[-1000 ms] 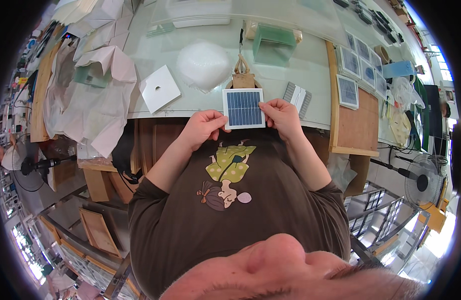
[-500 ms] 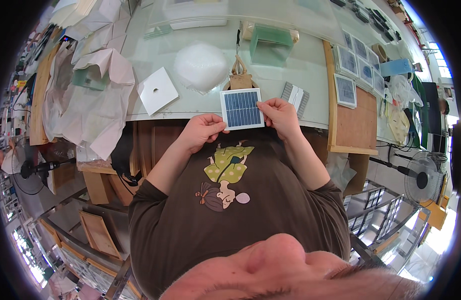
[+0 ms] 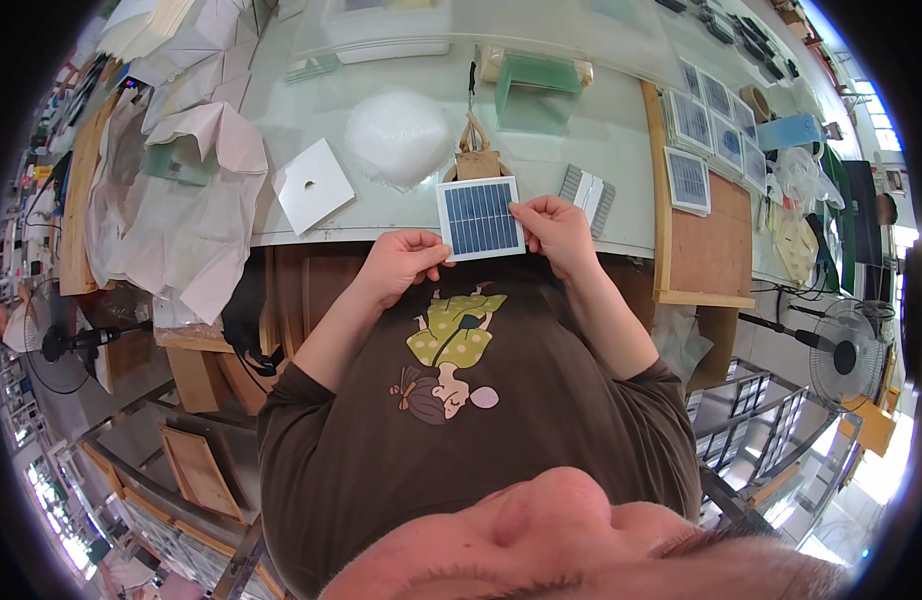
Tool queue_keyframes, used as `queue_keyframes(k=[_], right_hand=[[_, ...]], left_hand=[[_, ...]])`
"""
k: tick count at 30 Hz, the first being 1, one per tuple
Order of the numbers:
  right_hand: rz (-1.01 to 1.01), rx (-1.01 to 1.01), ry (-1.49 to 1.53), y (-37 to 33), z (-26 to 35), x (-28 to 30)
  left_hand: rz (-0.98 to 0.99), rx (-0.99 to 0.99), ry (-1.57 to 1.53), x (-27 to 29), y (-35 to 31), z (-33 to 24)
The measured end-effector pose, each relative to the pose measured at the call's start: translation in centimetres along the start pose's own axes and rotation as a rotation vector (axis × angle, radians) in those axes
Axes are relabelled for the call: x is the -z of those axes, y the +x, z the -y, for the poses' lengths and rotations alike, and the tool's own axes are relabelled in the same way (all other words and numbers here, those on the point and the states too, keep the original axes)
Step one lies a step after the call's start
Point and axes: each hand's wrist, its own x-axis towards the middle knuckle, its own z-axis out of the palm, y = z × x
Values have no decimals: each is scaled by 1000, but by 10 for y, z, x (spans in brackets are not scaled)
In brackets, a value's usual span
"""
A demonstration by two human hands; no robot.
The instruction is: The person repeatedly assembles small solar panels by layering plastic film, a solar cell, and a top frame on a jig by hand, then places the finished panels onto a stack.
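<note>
Between my two hands is a small solar panel [image 3: 482, 217], dark blue with pale lines and a white border. My left hand [image 3: 410, 264] pinches its lower left corner. The right edge of the panel is gripped by my right hand [image 3: 556, 232], thumb on the face. It is held at the front edge of the table, face up toward me. Just beyond it lies a brown block [image 3: 478, 165] with a cord. A grey ribbed piece with a white strip [image 3: 587, 199] rests right of my right hand. A white square board with a small hole [image 3: 316, 188] lies to the left.
A mound of bubble wrap [image 3: 398, 138] and a greenish glass box [image 3: 538, 95] stand farther back. Several finished-looking solar panels [image 3: 690, 180] are stacked on a wooden board [image 3: 713, 245] at the right. Crumpled white paper [image 3: 196, 205] covers the left side.
Both hands still hold the solar panel in the same grip. The whole view has shifted very slightly; nothing has been taken up or let go.
</note>
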Motion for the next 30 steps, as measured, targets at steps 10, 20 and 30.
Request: queue_keyframes(k=[10,20,30], right_hand=[[11,3,-32,-4,-1,2],[-67,96,-102,14,-2,0],[-86,134,38,-31,-2,64]], left_hand=[[-89,9,-4,-3,5,-14],[-346,-406,436,-9,5,-14],[1051,-886,-247,-75,-122,-146]])
